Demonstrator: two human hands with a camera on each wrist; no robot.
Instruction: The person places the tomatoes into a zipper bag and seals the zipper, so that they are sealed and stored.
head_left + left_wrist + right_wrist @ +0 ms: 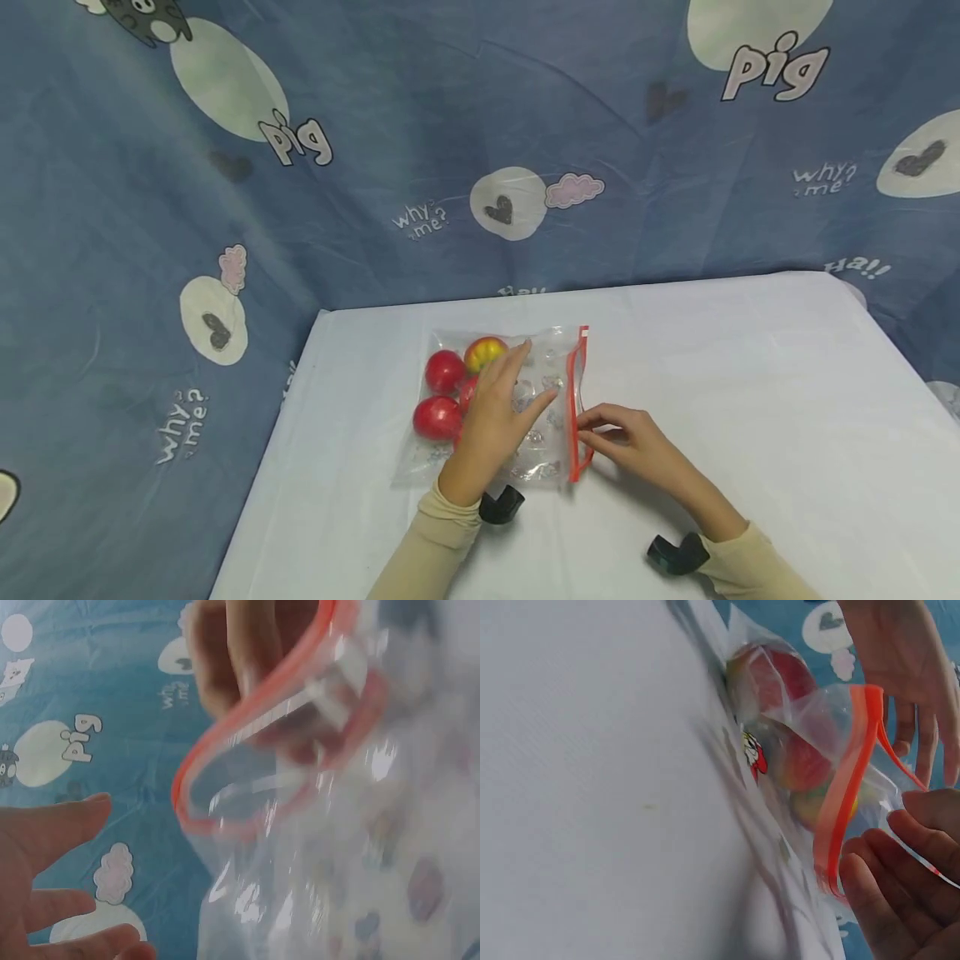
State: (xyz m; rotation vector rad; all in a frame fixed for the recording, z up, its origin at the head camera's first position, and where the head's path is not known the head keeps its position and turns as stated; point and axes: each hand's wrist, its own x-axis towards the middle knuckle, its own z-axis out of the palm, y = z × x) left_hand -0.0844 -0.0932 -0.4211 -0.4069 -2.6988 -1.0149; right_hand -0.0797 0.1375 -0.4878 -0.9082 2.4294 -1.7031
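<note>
A clear zip bag (551,450) with a red zip edge (573,392) lies flat on the white table. In its left part are several round fruits: red ones (437,418) and a red-and-yellow one (485,354), apple-like in the head view. My left hand (495,408) is over the middle of the bag, fingers extended and thumb spread; it covers part of the fruit. With thumb and fingertips, my right hand (630,440) pinches the zip edge at the bag's right end. In the left wrist view the bag's mouth (247,787) gapes, and the right hand's fingers are at its rim.
The white tablecloth (750,375) spreads around the bag. Behind and at the left hangs a blue patterned curtain (390,150). A black wrist mount (502,505) sits by the left wrist, another black mount (678,554) by the right.
</note>
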